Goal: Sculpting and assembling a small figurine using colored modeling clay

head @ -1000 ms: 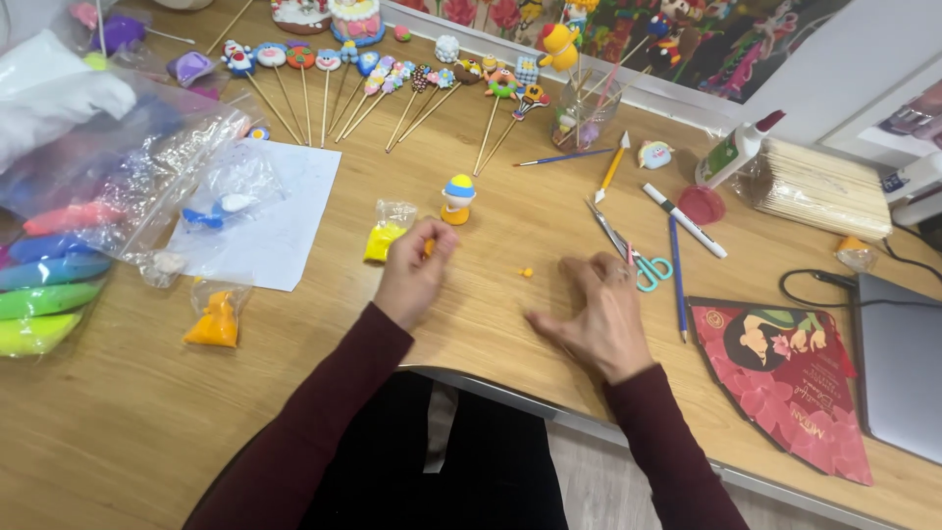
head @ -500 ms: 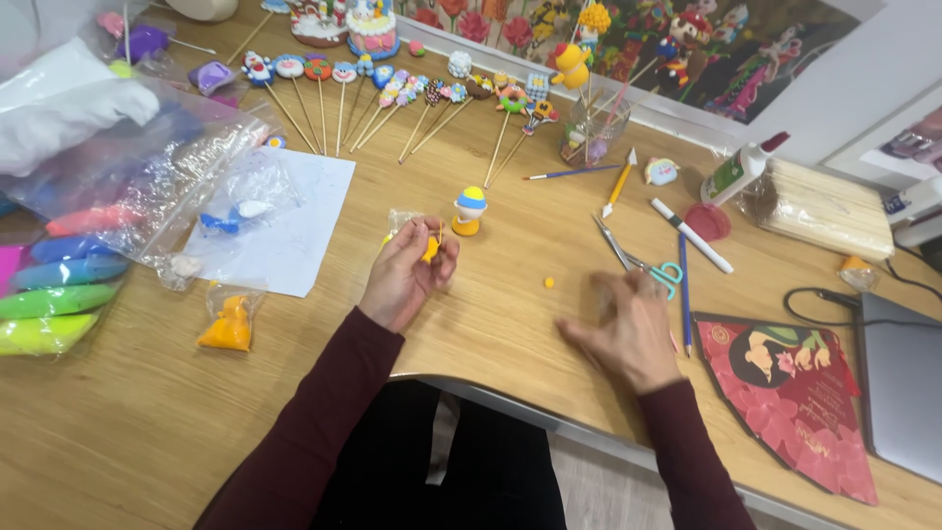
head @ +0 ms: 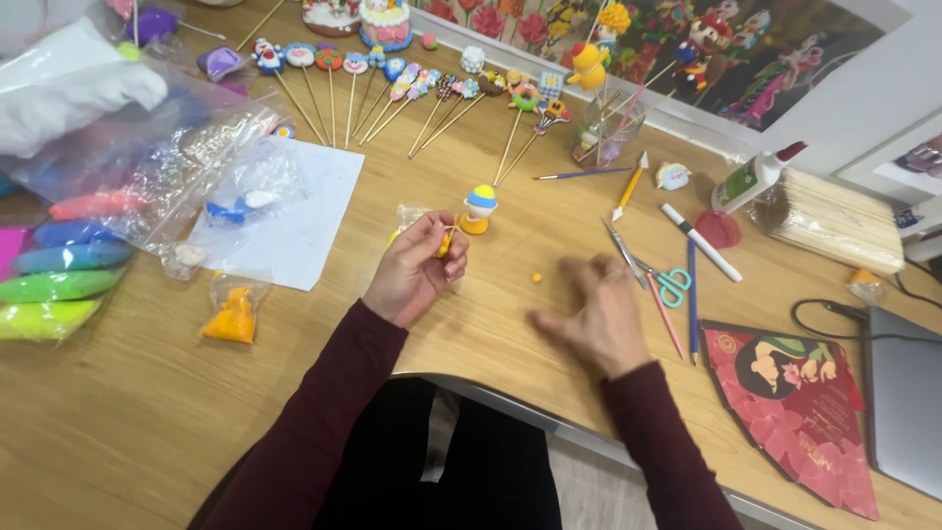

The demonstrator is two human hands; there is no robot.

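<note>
left hand (head: pixel 417 270): i see my fingers curled, pinching a yellow clay piece (head: pixel 444 245) just beside the clay figure (head: pixel 478 209).
right hand (head: pixel 596 319): flat on the table (head: pixel 491 324), fingers spread, holding nothing.

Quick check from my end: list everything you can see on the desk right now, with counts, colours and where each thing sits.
Clay figure: one, yellow with blue cap, desk centre.
Clay bit: one, orange, between the hands.
Clay pieces on sticks: a row, count unclear, mixed colours, far edge.
Clay packs: several, pink, blue, green, left edge.
Small bag: one, clear with orange clay, left of left hand.
Paper sheet: one, white, left.
Scissors: one, teal handles, right.
Fan: one, red, right front.
Glue bottle: one, white, right back.
Laptop: one, grey, right edge.
Left hand: pinching yellow clay.
Right hand: empty, blurred, on desk.
</note>
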